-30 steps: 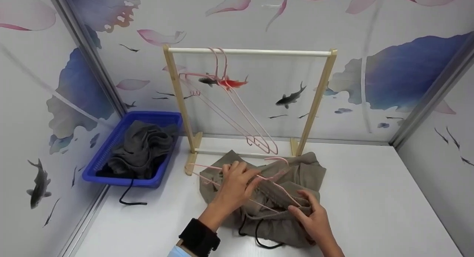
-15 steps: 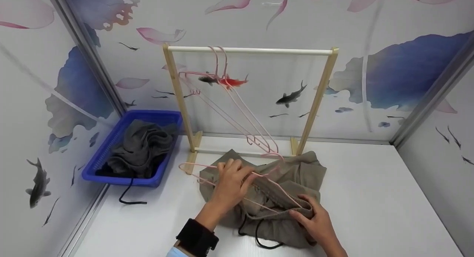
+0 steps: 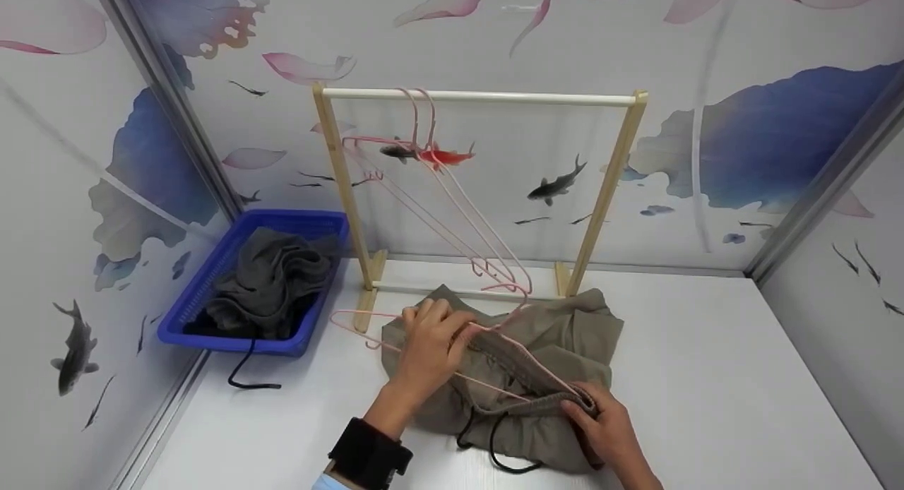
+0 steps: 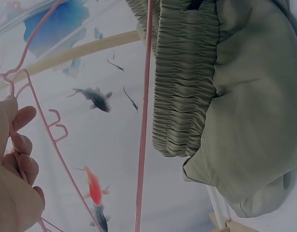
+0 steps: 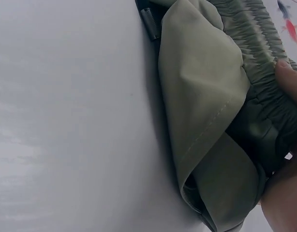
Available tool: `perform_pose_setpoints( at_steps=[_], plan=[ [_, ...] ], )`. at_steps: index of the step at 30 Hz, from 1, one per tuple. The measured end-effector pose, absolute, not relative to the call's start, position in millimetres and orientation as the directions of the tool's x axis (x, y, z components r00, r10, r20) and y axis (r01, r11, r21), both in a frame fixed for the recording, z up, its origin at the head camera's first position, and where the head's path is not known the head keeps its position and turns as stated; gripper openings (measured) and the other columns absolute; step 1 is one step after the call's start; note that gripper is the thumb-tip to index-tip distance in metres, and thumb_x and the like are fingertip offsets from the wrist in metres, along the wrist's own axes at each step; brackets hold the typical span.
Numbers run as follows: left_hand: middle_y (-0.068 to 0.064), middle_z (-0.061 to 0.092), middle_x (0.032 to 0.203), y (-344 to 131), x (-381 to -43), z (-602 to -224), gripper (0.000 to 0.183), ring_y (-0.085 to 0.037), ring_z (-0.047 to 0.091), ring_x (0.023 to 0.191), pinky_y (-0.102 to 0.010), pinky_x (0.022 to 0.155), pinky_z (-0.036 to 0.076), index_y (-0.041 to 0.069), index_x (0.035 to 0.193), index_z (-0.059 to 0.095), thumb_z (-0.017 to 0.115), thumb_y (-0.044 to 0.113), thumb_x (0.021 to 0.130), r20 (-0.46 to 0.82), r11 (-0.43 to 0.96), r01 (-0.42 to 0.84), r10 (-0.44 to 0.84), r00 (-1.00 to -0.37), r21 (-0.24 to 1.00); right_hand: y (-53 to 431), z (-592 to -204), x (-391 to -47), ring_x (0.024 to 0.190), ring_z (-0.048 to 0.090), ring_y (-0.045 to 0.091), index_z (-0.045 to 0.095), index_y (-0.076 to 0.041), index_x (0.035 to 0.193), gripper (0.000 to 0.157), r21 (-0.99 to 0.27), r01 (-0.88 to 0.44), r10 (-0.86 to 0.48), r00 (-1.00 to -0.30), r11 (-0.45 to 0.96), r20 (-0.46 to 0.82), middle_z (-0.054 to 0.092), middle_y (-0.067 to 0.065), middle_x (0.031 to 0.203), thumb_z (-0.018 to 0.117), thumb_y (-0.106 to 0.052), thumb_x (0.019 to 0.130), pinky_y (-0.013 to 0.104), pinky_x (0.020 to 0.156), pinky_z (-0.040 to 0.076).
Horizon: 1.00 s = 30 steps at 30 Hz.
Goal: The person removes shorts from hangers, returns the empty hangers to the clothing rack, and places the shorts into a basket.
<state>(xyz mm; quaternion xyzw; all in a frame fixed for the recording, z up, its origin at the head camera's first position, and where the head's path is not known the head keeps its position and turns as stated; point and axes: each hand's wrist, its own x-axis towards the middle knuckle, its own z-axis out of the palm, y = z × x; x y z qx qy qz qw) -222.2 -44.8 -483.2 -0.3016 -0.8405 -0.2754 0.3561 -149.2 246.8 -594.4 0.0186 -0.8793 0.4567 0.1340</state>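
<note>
Olive-grey pants [image 3: 593,335] with a gathered elastic waistband [image 4: 180,87] and a black drawstring [image 3: 508,467] lie rumpled on the white table. My left hand [image 3: 427,345] grips the upper arm of a pink clothes hanger [image 4: 144,106], fingers curled round it close to the hook. The hanger's right end reaches inside the waistband; its left end sticks out past my left hand. At the right side of the waistband, my right hand [image 3: 611,423] pinches the fabric between thumb and fingers, around the hanger's end. Its fingertips are partly hidden by cloth.
Behind the pants stands a wooden rack with a white rail [image 3: 530,98], and two pink hangers [image 3: 432,116] hang from it. A blue basket [image 3: 247,347] on the left holds a dark grey garment [image 3: 268,278], whose black cord [image 3: 244,377] trails over the rim.
My left hand and the hanger have shifted a little left, and the hook has swung left. My right hand now holds the waistband's edge more closely around the hanger's end.
</note>
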Motion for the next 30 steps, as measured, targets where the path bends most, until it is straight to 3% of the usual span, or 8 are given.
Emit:
perform_pose_setpoints(
  at_steps=[11, 21, 30],
  plan=[
    [0.0, 0.05, 0.08, -53.4, -223.9, -479.3, 0.009, -0.018, 0.038, 0.071, -0.042, 0.076, 0.022, 0.017, 0.095, 0.074, 0.075, 0.026, 0.092, 0.786, 0.663, 0.703, 0.281, -0.551, 0.257, 246.2, -600.9, -149.5, 0.105, 0.066, 0.008, 0.074, -0.011, 0.115, 0.022, -0.817, -0.138, 0.101, -0.967, 0.56, 0.233, 0.073, 0.004, 0.113, 0.076, -0.012, 0.093, 0.032, 0.091, 0.054],
    [0.001, 0.051, 0.079, -62.7, -223.5, -474.2, 0.01, -0.018, 0.042, 0.073, -0.04, 0.078, 0.024, 0.017, 0.096, 0.075, 0.074, 0.026, 0.094, 0.747, 0.685, 0.658, 0.25, -0.616, 0.313, 247.3, -600.1, -151.0, 0.101, 0.065, 0.009, 0.071, -0.011, 0.118, 0.023, -0.838, -0.077, 0.103, -0.982, 0.54, 0.157, 0.074, 0.005, 0.112, 0.074, -0.014, 0.096, 0.031, 0.087, 0.055],
    [0.0, 0.052, 0.08, -73.6, -225.0, -472.6, 0.009, -0.018, 0.043, 0.075, -0.04, 0.078, 0.023, 0.016, 0.095, 0.074, 0.075, 0.025, 0.092, 0.751, 0.679, 0.653, 0.225, -0.621, 0.336, 247.1, -601.2, -151.7, 0.099, 0.066, 0.008, 0.072, -0.011, 0.115, 0.021, -0.836, -0.075, 0.115, -0.98, 0.543, 0.163, 0.074, 0.004, 0.109, 0.075, -0.015, 0.095, 0.031, 0.086, 0.055]
  ],
)
